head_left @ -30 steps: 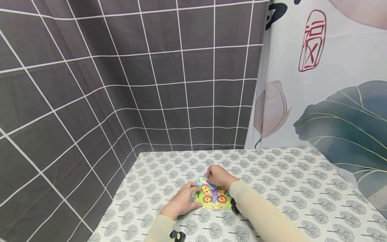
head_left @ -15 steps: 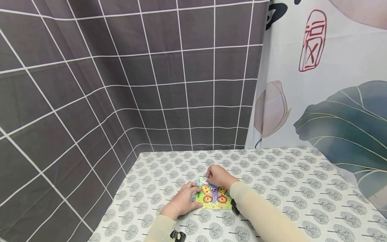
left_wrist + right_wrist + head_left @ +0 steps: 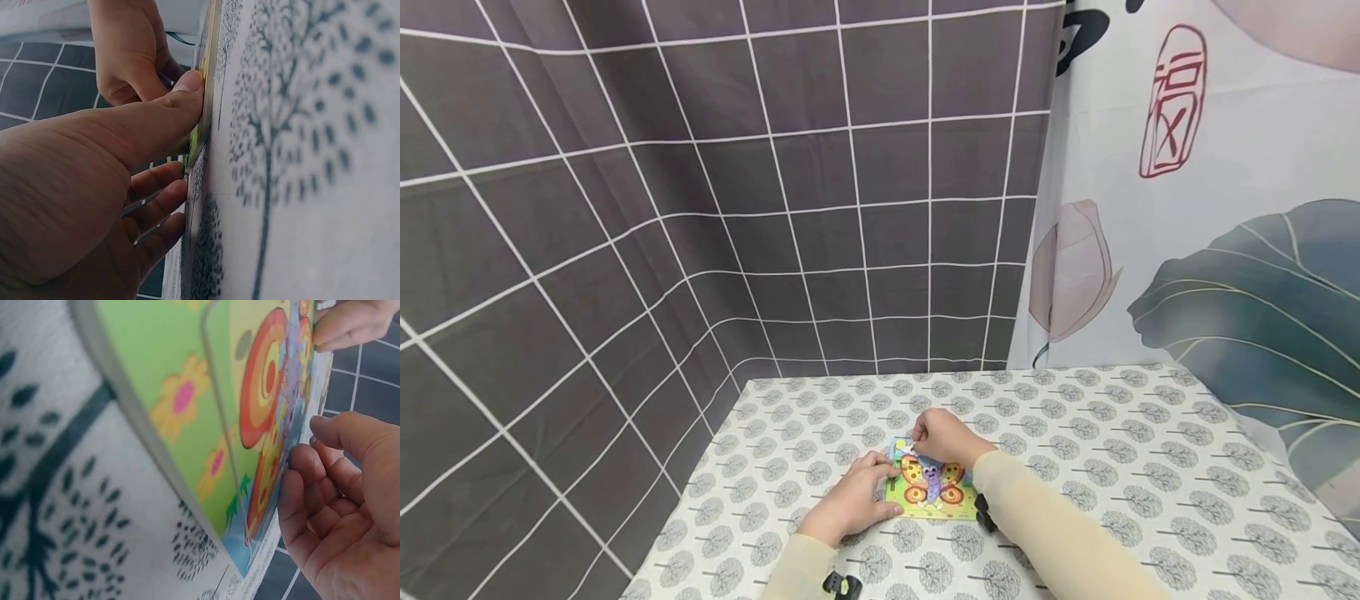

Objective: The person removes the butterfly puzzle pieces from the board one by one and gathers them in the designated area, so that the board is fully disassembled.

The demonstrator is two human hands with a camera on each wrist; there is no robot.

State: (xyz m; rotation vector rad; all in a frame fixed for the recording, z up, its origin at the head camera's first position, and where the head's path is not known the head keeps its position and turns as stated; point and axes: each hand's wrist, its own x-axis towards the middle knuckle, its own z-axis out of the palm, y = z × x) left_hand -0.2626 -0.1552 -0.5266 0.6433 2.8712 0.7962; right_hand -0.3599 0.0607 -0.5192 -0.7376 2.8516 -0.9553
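Observation:
A jigsaw puzzle with a purple, orange-winged butterfly lies flat on the table. My left hand rests at its left side, the thumb laid on the board near the front corner and the other fingers reaching along the edge. Over the far left part of the puzzle is my right hand. Its fingers are curled, with thumb and index finger close together as if round a small puzzle piece, mostly hidden by the hand. The right hand also covers the far edge of the board.
A white cloth with grey tree prints covers the table. Behind it hangs a dark curtain with white grid lines, and to the right a pale curtain with leaf patterns. Each wrist wears a black strap, seen on the left wrist.
Both hands stay almost in place on the puzzle, with only a very slight shift of the whole head view.

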